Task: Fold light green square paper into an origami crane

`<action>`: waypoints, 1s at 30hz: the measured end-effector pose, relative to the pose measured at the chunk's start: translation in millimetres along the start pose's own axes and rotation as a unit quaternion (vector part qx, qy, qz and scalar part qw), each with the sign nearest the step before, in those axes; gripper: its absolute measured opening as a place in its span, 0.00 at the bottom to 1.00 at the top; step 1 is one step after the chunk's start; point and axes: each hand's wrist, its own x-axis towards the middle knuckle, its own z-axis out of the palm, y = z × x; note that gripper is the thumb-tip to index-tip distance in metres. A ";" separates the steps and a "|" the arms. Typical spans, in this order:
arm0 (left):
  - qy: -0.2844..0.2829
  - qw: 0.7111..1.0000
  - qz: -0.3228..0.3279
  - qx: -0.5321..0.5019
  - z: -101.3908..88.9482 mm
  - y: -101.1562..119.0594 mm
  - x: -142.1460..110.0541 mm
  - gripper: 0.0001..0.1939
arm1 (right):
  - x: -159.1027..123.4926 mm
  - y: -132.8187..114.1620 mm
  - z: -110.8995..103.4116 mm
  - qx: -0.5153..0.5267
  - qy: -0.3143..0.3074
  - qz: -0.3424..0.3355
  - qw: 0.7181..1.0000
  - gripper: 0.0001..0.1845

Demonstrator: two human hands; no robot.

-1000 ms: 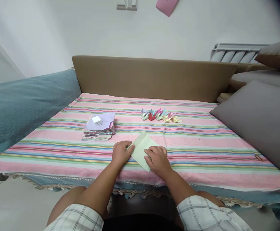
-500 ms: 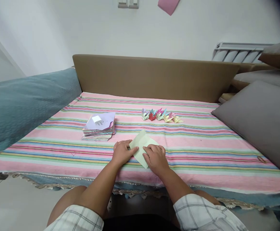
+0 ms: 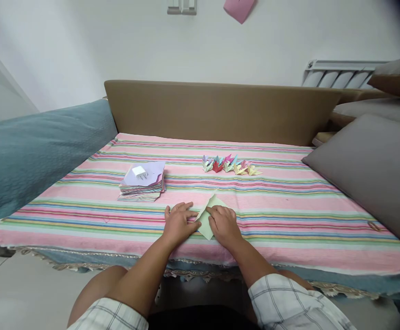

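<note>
A pale green sheet of paper lies on the striped cloth in front of me, its left side lifted and folding over toward the right. My left hand pinches that left edge between thumb and forefinger, with the other fingers spread on the cloth. On the sheet's right part rests my right hand, its forefinger at the fold and the fingers curled, pressing the paper down. Beyond the hands stand several small folded paper cranes in two rows, in red, blue, pink, green and yellow.
A stack of coloured paper sits to the left, with a white plug adapter on top. A grey cushion leans at the right, near a small brown loop. A blue bolster borders the left, a brown backrest the back.
The paper's left part, flat before, is now raised and folding rightward. My left hand has shifted slightly right with its edge; my right hand stays nearly in place.
</note>
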 end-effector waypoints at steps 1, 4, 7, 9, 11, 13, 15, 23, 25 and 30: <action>0.001 1.000 0.006 0.004 0.7 0.4 -0.7 0.14 | 0.4 0.1 -0.7 0.004 0.000 0.003 1.000 0.16; 0.003 0.999 0.030 0.020 3.0 0.9 -2.7 0.16 | 1.2 0.7 -2.3 0.003 -0.003 0.014 1.000 0.12; 0.006 0.997 0.062 0.038 4.6 0.4 -4.9 0.18 | 1.2 2.9 -1.4 -0.001 0.004 0.012 1.000 0.10; 0.000 0.995 0.083 0.048 4.6 -0.3 -6.1 0.19 | 1.1 5.0 0.3 0.003 0.013 0.004 1.000 0.10; -0.009 0.993 0.103 0.053 3.7 -0.9 -7.0 0.22 | 1.1 6.9 1.8 0.007 0.018 -0.003 1.000 0.10; -0.024 0.990 0.126 0.051 2.0 -1.2 -7.7 0.24 | 1.1 8.2 2.6 0.007 0.021 -0.010 1.000 0.10; -0.042 0.986 0.156 0.045 0.3 -1.3 -8.4 0.26 | 1.2 8.9 2.9 0.008 0.024 -0.017 1.000 0.10; -0.066 0.975 0.210 0.043 -1.6 -2.6 -10.3 0.30 | -0.5 11.4 3.8 0.025 0.032 -0.024 0.999 0.10; -0.069 0.974 0.212 0.046 -1.1 -3.5 -10.1 0.28 | -1.5 12.0 3.9 0.018 0.036 -0.025 0.999 0.10; -0.074 0.972 0.216 0.050 -0.7 -4.8 -9.3 0.26 | -3.6 10.8 2.0 -0.016 0.043 -0.022 0.999 0.10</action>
